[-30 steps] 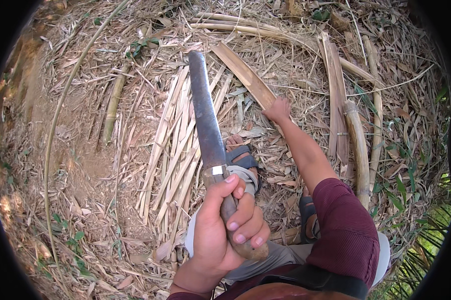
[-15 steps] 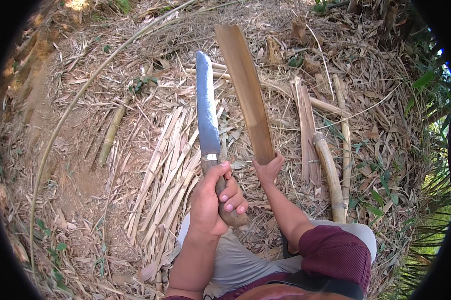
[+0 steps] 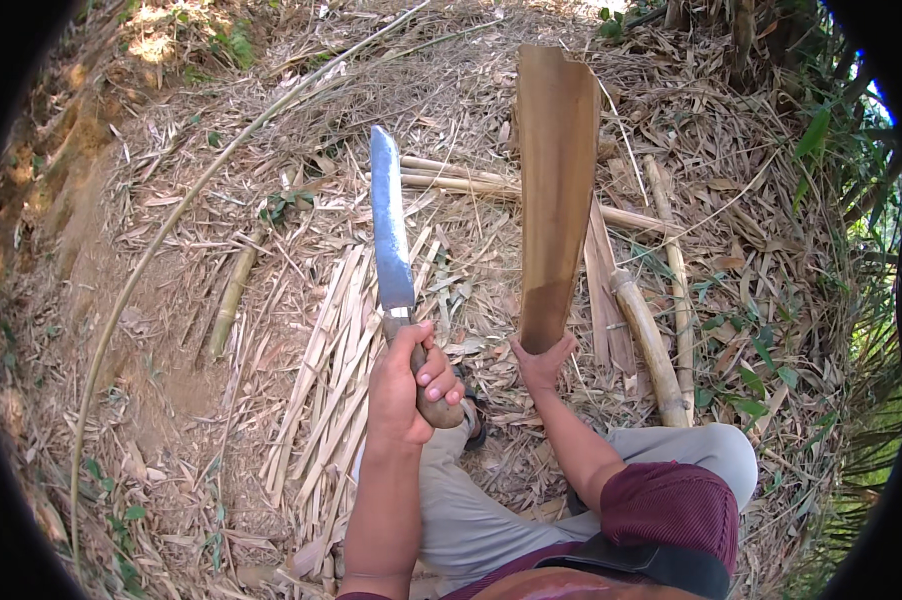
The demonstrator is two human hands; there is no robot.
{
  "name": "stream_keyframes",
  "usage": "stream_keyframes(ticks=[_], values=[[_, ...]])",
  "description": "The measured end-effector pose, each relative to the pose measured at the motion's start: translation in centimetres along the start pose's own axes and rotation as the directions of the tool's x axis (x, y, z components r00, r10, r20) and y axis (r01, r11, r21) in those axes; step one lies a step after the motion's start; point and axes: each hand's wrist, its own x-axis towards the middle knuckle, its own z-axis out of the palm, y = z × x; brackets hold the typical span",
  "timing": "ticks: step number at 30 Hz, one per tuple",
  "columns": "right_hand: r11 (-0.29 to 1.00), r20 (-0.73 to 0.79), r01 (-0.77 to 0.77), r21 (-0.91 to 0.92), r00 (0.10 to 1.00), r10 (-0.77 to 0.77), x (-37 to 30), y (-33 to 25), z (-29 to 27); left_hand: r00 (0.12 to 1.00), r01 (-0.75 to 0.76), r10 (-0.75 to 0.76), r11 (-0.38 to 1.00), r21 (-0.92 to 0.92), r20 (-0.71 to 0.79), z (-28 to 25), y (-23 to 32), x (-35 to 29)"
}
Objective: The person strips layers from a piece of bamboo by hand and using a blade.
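Observation:
My left hand [image 3: 403, 388] is wrapped round the wooden handle of a machete [image 3: 389, 225], its broad steel blade pointing up and away from me. In my right hand [image 3: 546, 362] is the lower end of a long brown sheath-like piece [image 3: 556, 180], perhaps dried bamboo sheath or bark, raised upright with a ragged top edge. Blade and brown piece are apart, side by side. Beneath the machete, a loose bundle of split pale strips [image 3: 333, 350] lies on the ground. My fingers behind the brown piece are partly hidden.
A thick cut bamboo length [image 3: 651, 345] lies right of my right hand, beside a thinner pole [image 3: 679, 290] and a flat brown sheath strip [image 3: 601, 285]. Thin poles [image 3: 451, 180] lie ahead. A short bamboo piece [image 3: 234, 303] and a long curved stalk [image 3: 171, 225] are at left.
The brown piece has swung to the right and turned to show its broad face, and it now stands more upright. My left hand with the machete has shifted slightly left.

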Motion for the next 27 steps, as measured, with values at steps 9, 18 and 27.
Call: stream_keyframes(ticks=[9, 18, 27], values=[[0.913, 0.044, -0.019, 0.407, 0.999, 0.002, 7.4, -2.8, -0.7, 0.999, -0.032, 0.029, 0.996, 0.081, 0.036, 0.1, 0.0, 0.2], [0.982, 0.166, 0.144, 0.123, 0.973, -0.163, 6.5, -3.6, -1.4, 0.935, -0.354, 0.328, 0.834, 0.423, 0.135, 1.0, -0.8, -1.5], [0.964, 0.190, 0.189, 0.186, 0.956, -0.224, 5.2, -3.8, -2.1, 0.808, -0.483, 0.559, 0.447, 0.753, 0.186, 0.7, -2.6, 0.0]])
